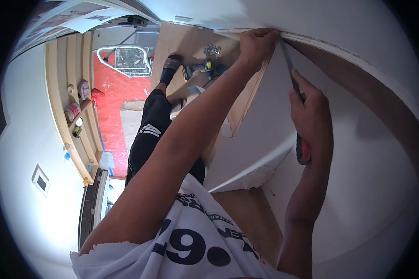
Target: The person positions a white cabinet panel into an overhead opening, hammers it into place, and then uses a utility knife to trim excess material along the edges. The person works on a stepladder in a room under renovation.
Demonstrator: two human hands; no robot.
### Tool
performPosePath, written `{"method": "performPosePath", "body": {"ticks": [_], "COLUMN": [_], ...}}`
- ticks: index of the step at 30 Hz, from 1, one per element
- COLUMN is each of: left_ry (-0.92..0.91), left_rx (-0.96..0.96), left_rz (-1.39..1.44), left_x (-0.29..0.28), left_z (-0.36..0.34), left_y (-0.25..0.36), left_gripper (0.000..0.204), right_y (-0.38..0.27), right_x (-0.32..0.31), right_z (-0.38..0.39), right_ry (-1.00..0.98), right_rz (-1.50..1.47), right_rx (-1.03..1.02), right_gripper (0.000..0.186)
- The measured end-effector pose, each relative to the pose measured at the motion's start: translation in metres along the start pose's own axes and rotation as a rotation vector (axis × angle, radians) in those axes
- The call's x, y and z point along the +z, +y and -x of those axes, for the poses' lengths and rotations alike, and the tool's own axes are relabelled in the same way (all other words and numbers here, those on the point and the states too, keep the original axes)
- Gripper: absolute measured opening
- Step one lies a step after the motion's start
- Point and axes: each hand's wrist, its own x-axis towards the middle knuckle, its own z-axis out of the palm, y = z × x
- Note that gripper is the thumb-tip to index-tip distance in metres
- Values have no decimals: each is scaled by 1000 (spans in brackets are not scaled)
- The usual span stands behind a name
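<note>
Your right hand (312, 114) is clamped around a slim hand tool with a dark blade and a red-and-black handle (299, 135), fingers wrapped tight and the forefinger laid along the blade. That grip steers the tip, which runs up into the seam where the white board panel (274, 116) meets the white edge overhead (358, 56). The tool sits high on the right, tip close to your other hand.

Your left hand (257, 46) reaches up at full stretch, and its fingers curl together over the panel's top corner, likely to steady it against the blade's push.

Behind the panel lies a pale plywood sheet (186, 44), and on it rest a yellow-and-black cordless drill (202, 69) and a small heap of silver screws (211, 49), set within reach of your foot in a dark sock (171, 65).

Further left, a wooden shelf unit (74, 107) holds small tins and tape, above a red floor covering (114, 93).

The blade tip is hidden in the seam, so you cannot tell whether it is a saw or a knife. Your left fingertips vanish over the edge. A ragged broken patch (258, 176) shows at the panel's lower corner.
</note>
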Motion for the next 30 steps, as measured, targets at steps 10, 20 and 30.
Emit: {"method": "performPosePath", "body": {"ticks": [10, 20, 30], "left_ry": [71, 102, 130], "left_rx": [-55, -62, 211], "left_rz": [-79, -23, -547], "left_x": [-9, -15, -18], "left_z": [8, 6, 20], "left_y": [-3, -17, -18], "left_gripper": [31, 38, 40], "right_y": [12, 24, 42], "right_x": [9, 27, 50], "right_z": [-7, -5, 62], "right_ry": [-17, 5, -100], "right_rz": [-47, -159, -263], "right_rx": [-99, -111, 59], "right_gripper": [42, 41, 48]}}
